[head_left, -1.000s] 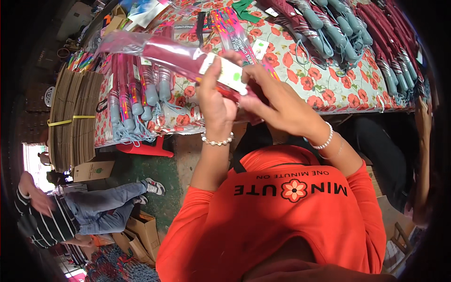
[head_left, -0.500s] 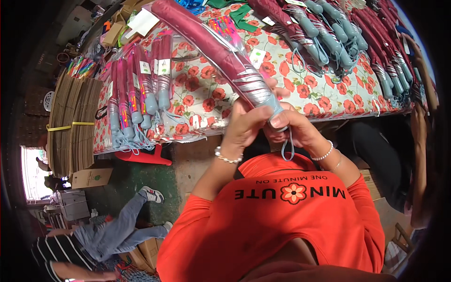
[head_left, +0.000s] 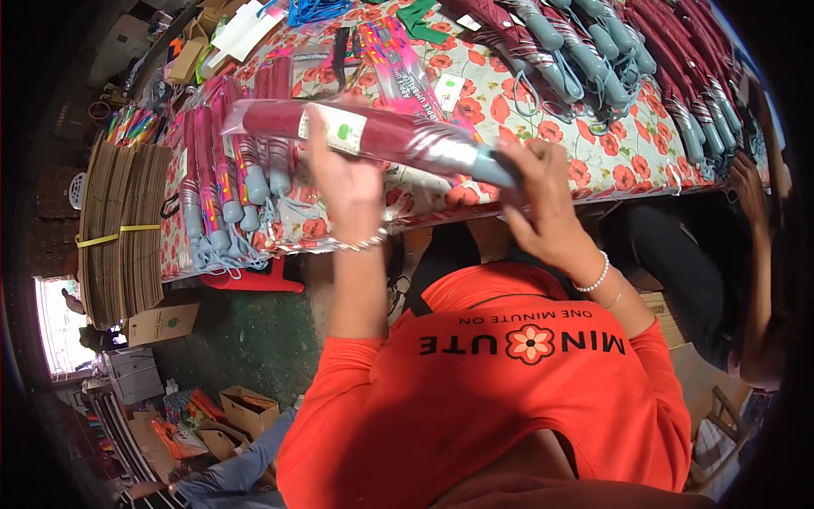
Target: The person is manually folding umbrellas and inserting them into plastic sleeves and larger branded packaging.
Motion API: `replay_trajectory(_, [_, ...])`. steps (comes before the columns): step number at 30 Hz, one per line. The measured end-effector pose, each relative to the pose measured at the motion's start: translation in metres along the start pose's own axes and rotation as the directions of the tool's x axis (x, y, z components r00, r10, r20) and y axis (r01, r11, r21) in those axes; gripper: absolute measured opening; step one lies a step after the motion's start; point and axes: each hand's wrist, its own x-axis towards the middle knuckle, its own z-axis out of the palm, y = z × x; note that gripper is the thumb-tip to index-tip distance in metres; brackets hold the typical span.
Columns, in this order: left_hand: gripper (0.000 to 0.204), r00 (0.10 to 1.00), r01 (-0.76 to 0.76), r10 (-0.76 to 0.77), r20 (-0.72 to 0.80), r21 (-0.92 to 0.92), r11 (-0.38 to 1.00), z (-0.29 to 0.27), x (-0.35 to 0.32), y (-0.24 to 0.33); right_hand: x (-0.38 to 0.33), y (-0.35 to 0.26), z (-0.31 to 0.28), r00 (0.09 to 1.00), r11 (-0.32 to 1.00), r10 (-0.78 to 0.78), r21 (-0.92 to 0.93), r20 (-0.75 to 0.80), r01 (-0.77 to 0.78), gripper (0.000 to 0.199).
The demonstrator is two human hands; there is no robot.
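A folded maroon umbrella [head_left: 398,138] in clear wrap lies almost level in front of me, above the table's near edge. Silver stripes run near its grey-blue handle, and a white tag with a green mark sits on its side. My left hand [head_left: 348,191], smeared by motion, grips it by the tag with a digit across the front; its other fingers are partly hidden. At the handle end, my right hand [head_left: 547,204] is closed on the umbrella. Bright pink patterned sleeves [head_left: 394,68] lie on the table just beyond it.
Similar umbrellas lie in a row at left [head_left: 225,178] and in piles at right [head_left: 564,51] on the poppy-print tablecloth [head_left: 585,174]. Strapped flat cardboard [head_left: 123,229] stands left of the table, near a red stool [head_left: 254,280]. Another person's arm [head_left: 755,199] reaches in at right.
The umbrella has swung down from a steep slant to nearly level. My left hand has moved from the handle leftward to the tag; my right hand stays at the handle. A person at lower left has shifted.
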Motion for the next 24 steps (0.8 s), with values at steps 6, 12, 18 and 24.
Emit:
replay_trajectory(6, [0.038, 0.997, 0.030, -0.032, -0.077, -0.034, 0.999, 0.021, -0.022, -0.041, 0.015, -0.010, 0.007, 0.999, 0.970, -0.012, 0.245, 0.036, 0.003, 0.059])
replay_trajectory(12, [0.028, 0.987, -0.161, 0.162, -0.025, 0.038, 0.986, 0.022, -0.023, -0.032, 0.033, 0.003, 0.008, 0.913, 0.723, 0.218, 0.572, 0.343, -0.388, 0.046])
replay_trajectory(18, [0.020, 0.964, -0.260, 0.262, -0.037, 0.037, 0.965, 0.024, 0.007, -0.022, 0.040, 0.030, 0.055, 0.861, 0.468, 0.408, 0.740, 0.303, -0.483, 0.037])
replay_trajectory(24, [0.022, 0.867, -0.427, 0.486, -0.110, 0.337, 0.839, 0.020, -0.003, -0.030, 0.083, -0.023, 0.107, 0.891, 0.260, 0.318, 0.874, 0.323, -0.410, 0.034])
